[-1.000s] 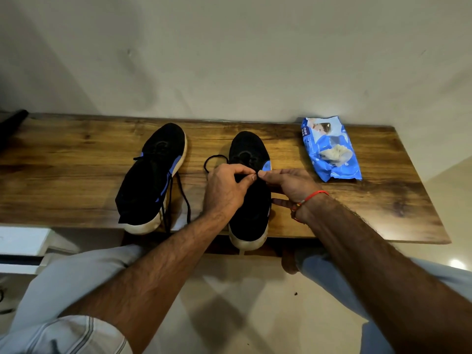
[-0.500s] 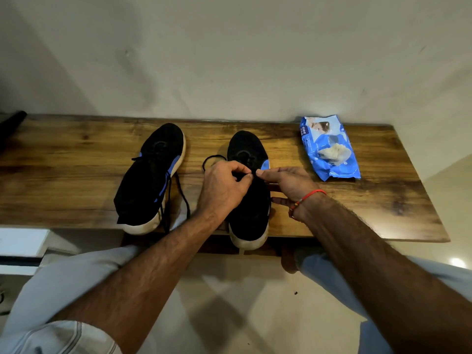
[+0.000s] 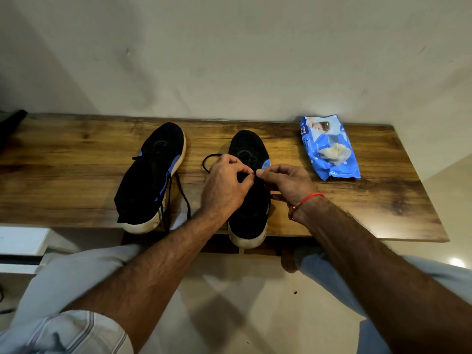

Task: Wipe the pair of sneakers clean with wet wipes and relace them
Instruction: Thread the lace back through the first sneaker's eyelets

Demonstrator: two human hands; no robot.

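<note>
Both grips are narrow pinches right now: the left hand and the right hand meet fingertip to fingertip over the middle of the right-hand sneaker, and each seems to be pinching the black lace there, though the lace is too thin and dark against the upper to see exactly how it's held. A loop of that lace bulges out to the left of the shoe, just beyond the left hand's knuckles.

That sneaker lies on the wooden counter with its long axis running straight away from the person — toe at the wall, heel overhanging the near edge. So the eyelet row runs fore and aft under the pinch, and any pull probably goes sideways across it. The hands look equally near.

The other sneaker sits well to the left, laces dangling loose off the edge — likely next. A blue wet wipes pack lies to the right, apart from both hands.
</note>
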